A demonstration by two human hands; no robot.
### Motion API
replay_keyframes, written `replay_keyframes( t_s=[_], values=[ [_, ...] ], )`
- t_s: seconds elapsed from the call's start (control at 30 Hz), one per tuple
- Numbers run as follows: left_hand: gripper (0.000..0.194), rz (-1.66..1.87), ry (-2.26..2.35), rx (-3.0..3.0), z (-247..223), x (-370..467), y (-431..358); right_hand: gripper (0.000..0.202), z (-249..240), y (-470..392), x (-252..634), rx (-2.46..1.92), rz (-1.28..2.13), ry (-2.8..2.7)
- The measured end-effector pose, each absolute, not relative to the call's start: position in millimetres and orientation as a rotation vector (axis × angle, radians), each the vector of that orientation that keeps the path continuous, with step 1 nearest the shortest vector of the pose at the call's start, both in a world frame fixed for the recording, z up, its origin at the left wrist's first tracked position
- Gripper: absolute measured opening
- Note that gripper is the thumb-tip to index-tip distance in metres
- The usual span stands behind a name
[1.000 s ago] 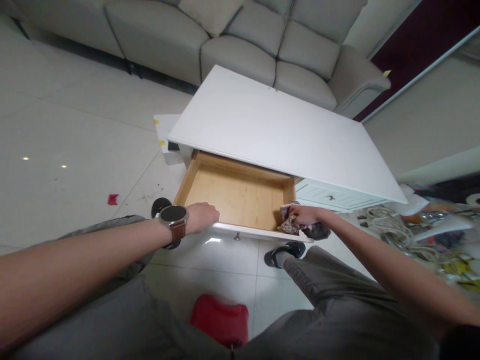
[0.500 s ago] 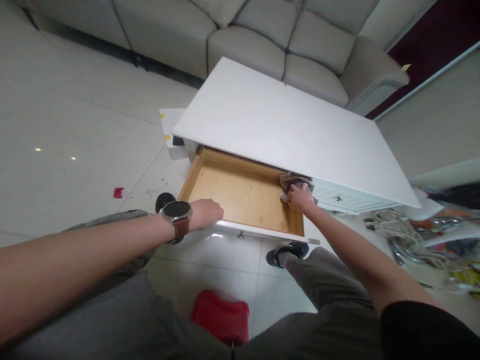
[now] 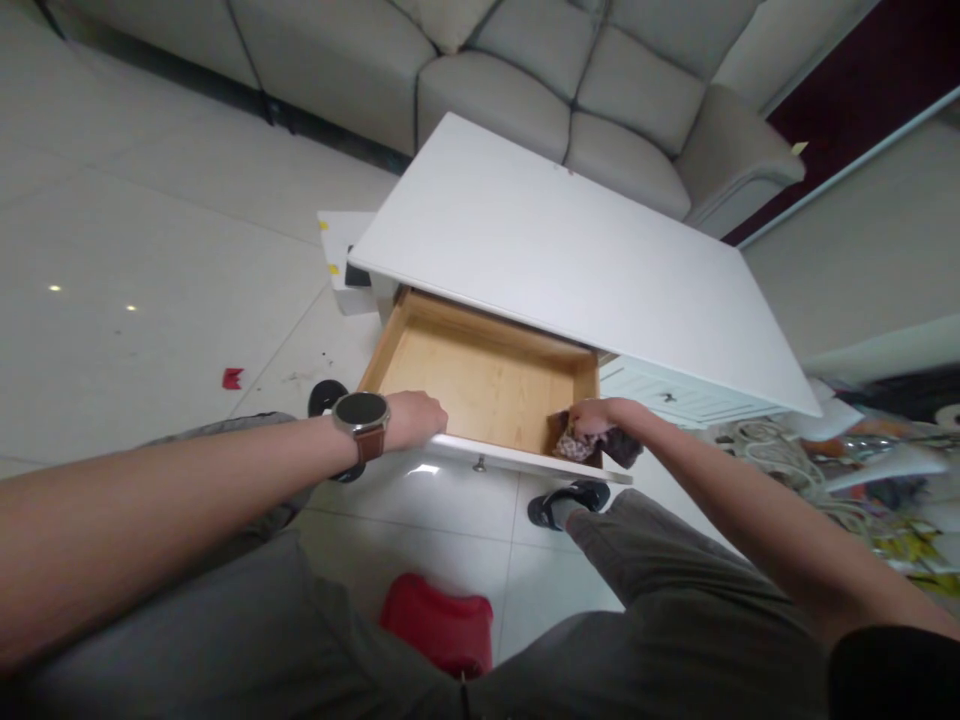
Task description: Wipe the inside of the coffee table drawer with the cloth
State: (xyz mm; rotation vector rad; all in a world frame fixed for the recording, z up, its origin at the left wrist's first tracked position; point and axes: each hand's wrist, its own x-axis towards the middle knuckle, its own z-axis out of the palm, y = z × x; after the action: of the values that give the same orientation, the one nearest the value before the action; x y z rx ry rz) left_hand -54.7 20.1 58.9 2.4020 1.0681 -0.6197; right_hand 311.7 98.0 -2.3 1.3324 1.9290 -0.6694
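A wooden drawer (image 3: 472, 375) stands pulled out from a white table (image 3: 585, 250). My left hand (image 3: 416, 418), below a wristwatch, is closed on the left part of the drawer's white front edge; its fingertips are hidden inside. At the drawer's right front corner my right hand (image 3: 592, 418) grips a crumpled, brownish patterned cloth (image 3: 576, 445). Part of the cloth lies against the drawer's inside and a darker part hangs over the right side wall. The visible drawer floor is bare wood.
Behind the table is a grey sofa (image 3: 495, 95). A red stool (image 3: 439, 625) stands on the tiles between my legs. Cables and mixed items (image 3: 847, 480) lie at the right. A white box (image 3: 349, 235) is beside the table's left end, and a red scrap (image 3: 232, 378) lies on the floor.
My right hand has moved with the cloth from the drawer's back right corner toward its front right corner. My left hand has stayed on the front edge.
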Motion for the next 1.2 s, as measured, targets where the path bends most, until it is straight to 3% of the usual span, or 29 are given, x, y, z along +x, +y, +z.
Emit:
replay_keyframes(
  t_s=[0.17,0.37,0.57,0.77,0.93,1.07,1.2],
  values=[
    [0.026,-0.563,1.069,2.418,56,-57,19,0.055,27,122,323,1.324,-0.596,2.368],
    [0.02,-0.531,1.089,2.436,51,-56,21,0.089,-43,87,308,1.202,-0.484,2.294],
    [0.024,-0.631,1.073,2.396,58,-53,22,0.07,-84,89,257,1.141,-0.448,2.407],
    [0.022,-0.539,1.08,2.422,57,-54,20,0.069,-94,107,145,1.047,-0.537,2.548],
    [0.026,-0.587,1.074,2.461,53,-56,19,0.073,-98,144,69,1.216,-0.522,2.584],
    [0.026,-0.585,1.058,2.457,53,-56,20,0.07,-99,163,75,1.235,-0.491,2.608],
    [0.027,-0.61,1.048,2.413,57,-55,21,0.069,-100,159,149,1.257,-0.377,2.6]
  ],
)
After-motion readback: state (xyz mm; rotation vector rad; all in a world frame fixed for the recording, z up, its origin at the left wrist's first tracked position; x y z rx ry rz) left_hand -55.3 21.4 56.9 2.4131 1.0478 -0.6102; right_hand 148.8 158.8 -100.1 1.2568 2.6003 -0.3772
